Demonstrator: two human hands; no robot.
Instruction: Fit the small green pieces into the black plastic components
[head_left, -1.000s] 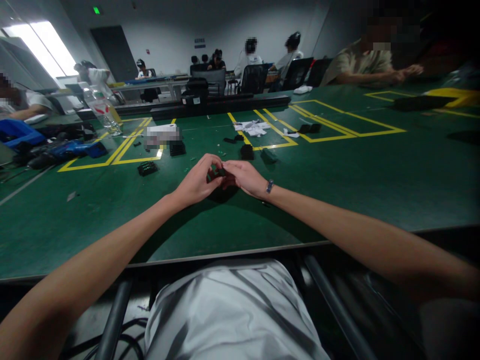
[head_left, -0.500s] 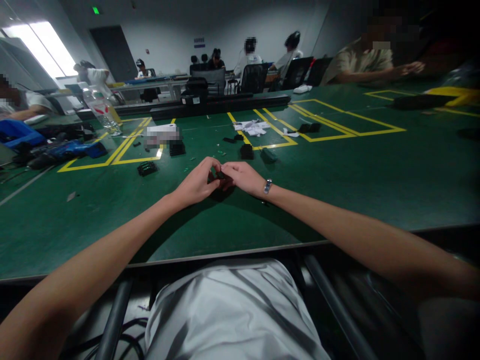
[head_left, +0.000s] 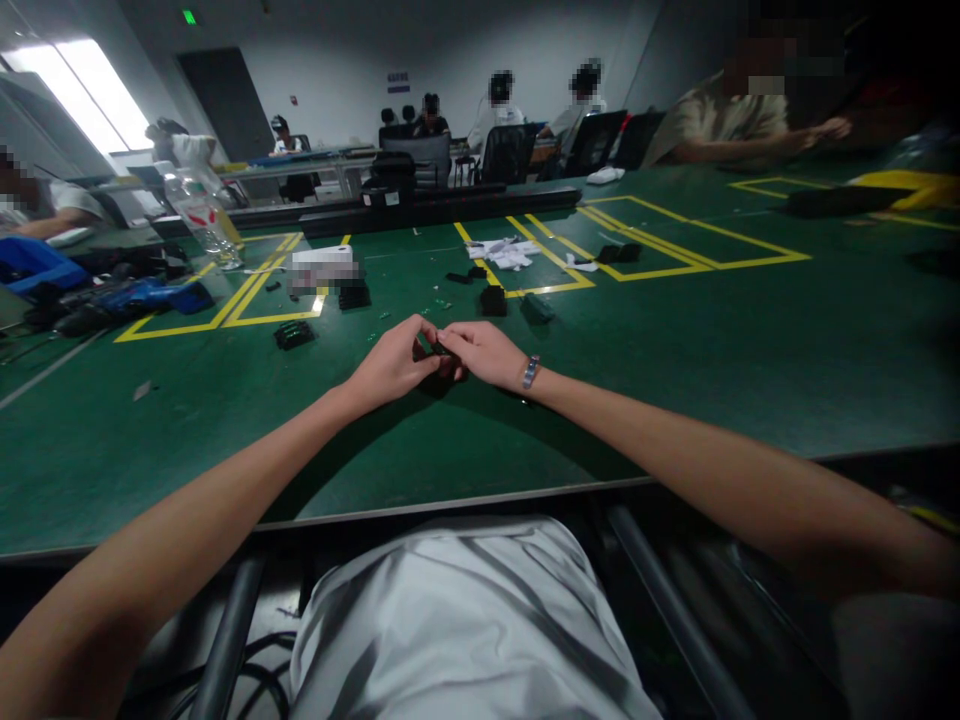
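My left hand (head_left: 397, 358) and my right hand (head_left: 480, 350) meet just above the green table, fingertips touching or nearly so. Both are closed around a small dark piece (head_left: 442, 350), mostly covered by the fingers, so its kind cannot be made out. A metal watch or bracelet (head_left: 531, 372) circles my right wrist. Beyond the hands lie a black block-like part (head_left: 493, 300) and a dark flat piece (head_left: 537, 309). To the left, a black part with green strips (head_left: 294, 334) rests on the table, and small green bits (head_left: 385, 316) are scattered near my left fingers.
White paper scraps (head_left: 504, 253) lie further back between yellow tape lines. A white box (head_left: 322, 268) and a clear plastic bottle (head_left: 202, 220) stand at the left. Long black bars (head_left: 450, 207) cross the table's back. A person (head_left: 720, 125) sits at the far right side.
The hands stay in nearly the same place. The fingers have shifted slightly, narrowing the gap between them around the dark piece.
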